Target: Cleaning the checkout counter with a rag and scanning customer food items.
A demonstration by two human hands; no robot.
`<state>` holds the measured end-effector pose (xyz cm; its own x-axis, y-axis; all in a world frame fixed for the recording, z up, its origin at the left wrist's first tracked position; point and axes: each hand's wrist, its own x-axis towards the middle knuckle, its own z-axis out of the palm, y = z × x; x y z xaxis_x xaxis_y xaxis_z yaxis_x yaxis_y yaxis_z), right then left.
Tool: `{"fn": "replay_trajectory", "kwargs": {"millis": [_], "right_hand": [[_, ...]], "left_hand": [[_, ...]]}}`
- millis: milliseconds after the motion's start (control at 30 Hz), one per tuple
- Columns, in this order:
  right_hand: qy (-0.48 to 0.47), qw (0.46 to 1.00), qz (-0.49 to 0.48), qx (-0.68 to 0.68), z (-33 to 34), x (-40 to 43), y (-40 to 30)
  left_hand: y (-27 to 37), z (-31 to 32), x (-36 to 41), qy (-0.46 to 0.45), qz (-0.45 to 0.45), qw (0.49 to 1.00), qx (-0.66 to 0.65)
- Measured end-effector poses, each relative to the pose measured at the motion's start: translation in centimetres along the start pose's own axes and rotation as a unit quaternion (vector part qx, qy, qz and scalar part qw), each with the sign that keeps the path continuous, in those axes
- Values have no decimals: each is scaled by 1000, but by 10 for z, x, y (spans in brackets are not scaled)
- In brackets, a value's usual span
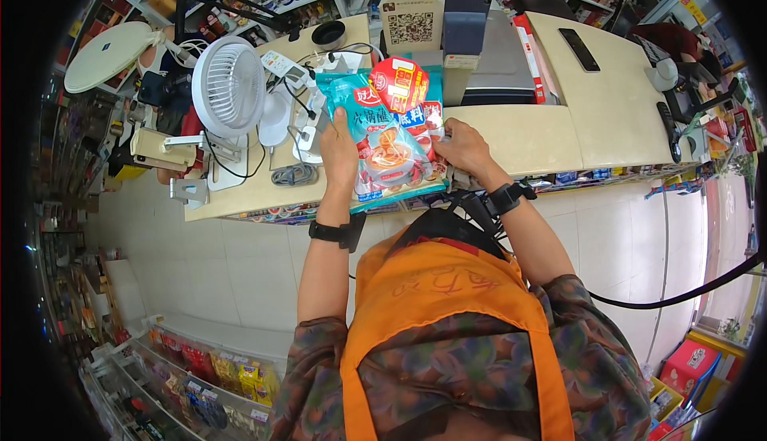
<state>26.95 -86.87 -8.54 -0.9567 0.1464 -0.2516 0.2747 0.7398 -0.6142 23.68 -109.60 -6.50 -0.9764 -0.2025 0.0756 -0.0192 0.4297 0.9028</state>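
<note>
A teal plastic food packet (383,152) is held up over the counter's near edge, its printed front towards me. It bears writing and a picture of a bowl. My left hand (339,147) grips its left side, with the thumb flat on the front. At the right side, my right hand (466,146) pinches the edge; some of its fingers are hidden behind. A red round promotional label (400,84) covers the top right of the front. What looks like a second packet, red and white (432,118), shows at the right edge.
On the pale counter (515,135) stand a white desk fan (229,87), a remote control (285,68), a coiled grey cable (295,175), a payment terminal (464,33) and a smartphone (579,50). A person (677,42) is at the far right. Behind me are snack racks (210,369).
</note>
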Motion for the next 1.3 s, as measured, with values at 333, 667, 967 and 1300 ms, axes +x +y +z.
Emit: {"fn": "replay_trajectory", "kwargs": {"millis": [333, 667, 967, 1300], "right_hand": [[37, 957, -163, 237, -22, -38, -16], [188, 895, -370, 165, -31, -125, -94], [85, 873, -455, 151, -35, -136, -109], [74, 921, -97, 371, -100, -69, 0]], "left_hand": [[31, -14, -16, -140, -203, 918, -312], [26, -44, -72, -253, -235, 829, -441], [32, -32, -73, -217, -147, 695, -670], [-18, -13, -9, -642, -54, 450, -619]]}}
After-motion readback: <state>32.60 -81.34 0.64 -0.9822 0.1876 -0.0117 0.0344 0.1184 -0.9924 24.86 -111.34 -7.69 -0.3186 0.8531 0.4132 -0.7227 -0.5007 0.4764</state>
